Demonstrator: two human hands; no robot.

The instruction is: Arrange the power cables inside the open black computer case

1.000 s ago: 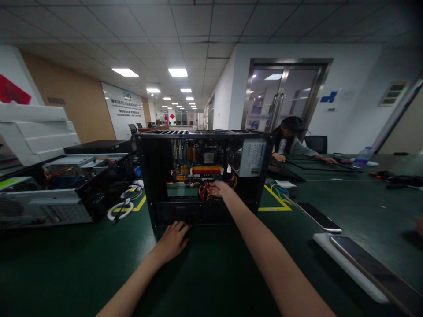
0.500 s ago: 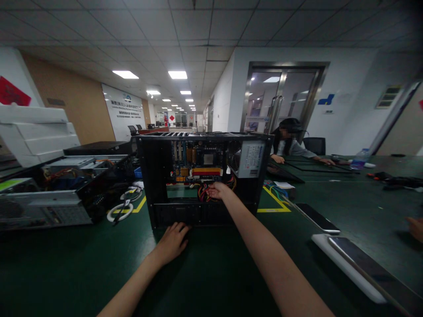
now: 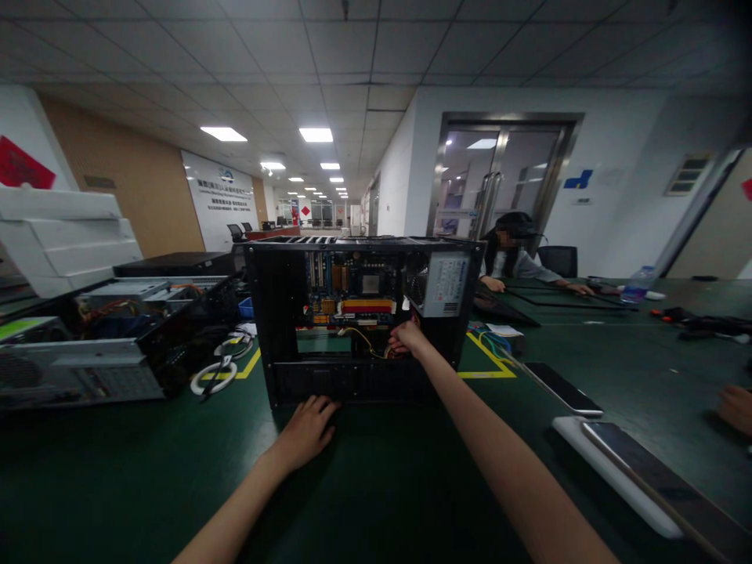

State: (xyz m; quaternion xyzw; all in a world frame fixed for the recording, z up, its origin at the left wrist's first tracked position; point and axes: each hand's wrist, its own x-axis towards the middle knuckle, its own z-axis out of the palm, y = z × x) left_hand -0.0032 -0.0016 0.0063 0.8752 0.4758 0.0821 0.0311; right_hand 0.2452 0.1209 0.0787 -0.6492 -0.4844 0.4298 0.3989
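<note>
Before me a black computer case (image 3: 314, 381) stands on the green table with its side off. Inside it a motherboard (image 3: 370, 283) shows, with a power supply (image 3: 449, 282) at the upper right. My right hand (image 3: 406, 338) reaches into the case below the power supply, its fingers closed on a bundle of cables (image 3: 388, 352). One thin yellow cable (image 3: 359, 335) with a pale plug trails out to the left of these fingers. My left hand (image 3: 309, 427) lies flat on the table at the foot of the case, fingertips against its lower edge, holding nothing.
At left lies another opened computer case (image 3: 106, 345), with white foam blocks (image 3: 70, 235) behind and a coiled white cable (image 3: 215, 377) beside it. Two phone-like devices (image 3: 564, 388) (image 3: 652, 470) lie at right. A person (image 3: 517, 258) sits across the table; another hand (image 3: 735, 407) shows at the right edge.
My right hand has moved right inside the case, drawing the cable bundle with it toward the space under the power supply. The left hand stays in place.
</note>
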